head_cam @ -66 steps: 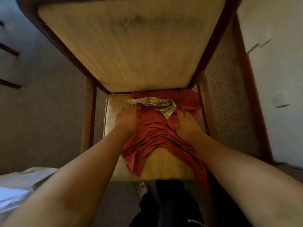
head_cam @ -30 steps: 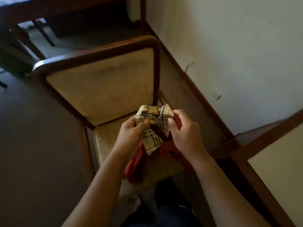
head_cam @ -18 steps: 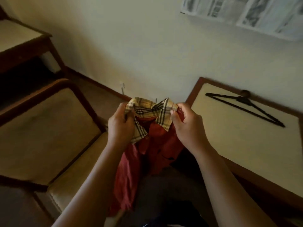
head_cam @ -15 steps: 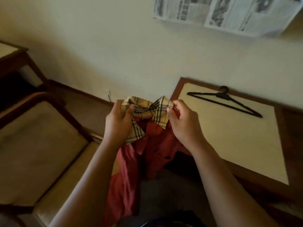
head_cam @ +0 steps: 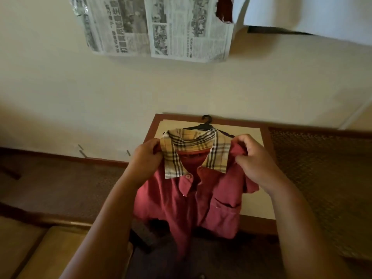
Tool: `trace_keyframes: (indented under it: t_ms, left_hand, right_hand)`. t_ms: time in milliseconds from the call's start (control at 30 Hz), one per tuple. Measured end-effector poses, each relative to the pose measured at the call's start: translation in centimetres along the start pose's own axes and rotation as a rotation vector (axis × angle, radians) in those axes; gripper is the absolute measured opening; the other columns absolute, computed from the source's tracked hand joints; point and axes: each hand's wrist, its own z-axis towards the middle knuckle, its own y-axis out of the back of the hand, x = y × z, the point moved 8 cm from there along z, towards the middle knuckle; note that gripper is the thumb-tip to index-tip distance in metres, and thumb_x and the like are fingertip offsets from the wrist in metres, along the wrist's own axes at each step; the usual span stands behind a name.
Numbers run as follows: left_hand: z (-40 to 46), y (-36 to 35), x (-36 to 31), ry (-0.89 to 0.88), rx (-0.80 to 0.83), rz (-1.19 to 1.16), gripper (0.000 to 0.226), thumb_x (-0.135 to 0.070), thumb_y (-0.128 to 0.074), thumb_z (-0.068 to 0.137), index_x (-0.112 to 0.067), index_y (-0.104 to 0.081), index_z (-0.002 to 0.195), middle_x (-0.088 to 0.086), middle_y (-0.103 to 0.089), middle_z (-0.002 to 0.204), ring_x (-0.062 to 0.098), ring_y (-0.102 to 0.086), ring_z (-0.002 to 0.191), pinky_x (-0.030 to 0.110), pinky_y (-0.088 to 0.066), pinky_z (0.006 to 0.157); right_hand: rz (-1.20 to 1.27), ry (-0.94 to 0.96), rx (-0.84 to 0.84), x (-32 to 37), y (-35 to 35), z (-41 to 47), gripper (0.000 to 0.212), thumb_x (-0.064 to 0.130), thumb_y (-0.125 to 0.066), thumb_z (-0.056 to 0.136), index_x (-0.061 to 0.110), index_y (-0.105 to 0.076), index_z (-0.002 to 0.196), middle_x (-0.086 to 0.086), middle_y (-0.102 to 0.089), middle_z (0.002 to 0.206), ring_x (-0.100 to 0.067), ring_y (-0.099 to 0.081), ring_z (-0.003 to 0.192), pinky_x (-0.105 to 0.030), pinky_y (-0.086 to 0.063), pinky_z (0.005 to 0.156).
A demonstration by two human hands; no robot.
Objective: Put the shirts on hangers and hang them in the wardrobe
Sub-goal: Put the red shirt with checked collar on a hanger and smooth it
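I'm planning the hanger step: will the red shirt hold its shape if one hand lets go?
Probably not. The red shirt looks floppy: its body hangs in loose folds below the left hand and right hand. Its plaid collar seems somewhat stiffer. It is likely light, held by pinches alone.

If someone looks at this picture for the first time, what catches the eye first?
The red shirt with its plaid collar, held up at the shoulders by the left hand and right hand, centre frame. Behind it a black hanger lies on the table; newspaper hangs on the wall above.
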Motion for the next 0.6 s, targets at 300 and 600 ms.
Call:
trace_keyframes:
  t_ms: [300,600]
  left_hand:
    - [-0.3,0.2,-0.9,0.023,-0.366,0.291,0.025,-0.036,-0.057,0.091,-0.016,-0.061,0.077,-0.002,-0.058,0.066,0.020,-0.056,0.067,0.029,-0.031,0.050]
    - [0.0,0.4,-3.5,-0.085,-0.138,0.125,0.017,-0.016,-0.052,0.078,-0.030,-0.051,0.070,-0.010,-0.054,0.068,0.009,-0.051,0.064,0.025,-0.036,0.054]
  right_hand:
    - [-0.349,0.281,-0.599,-1.9,6.8,-0.9,0.019,-0.003,-0.062,0.083,0.005,-0.069,0.099,-0.005,-0.060,0.095,-0.016,-0.055,0.090,-0.017,-0.036,0.078]
    - [-0.190,0.177,-0.528,-3.2,5.7,-0.4,0.014,0.013,-0.051,0.095,0.012,-0.064,0.101,-0.003,-0.066,0.093,-0.017,-0.061,0.087,-0.028,-0.043,0.071]
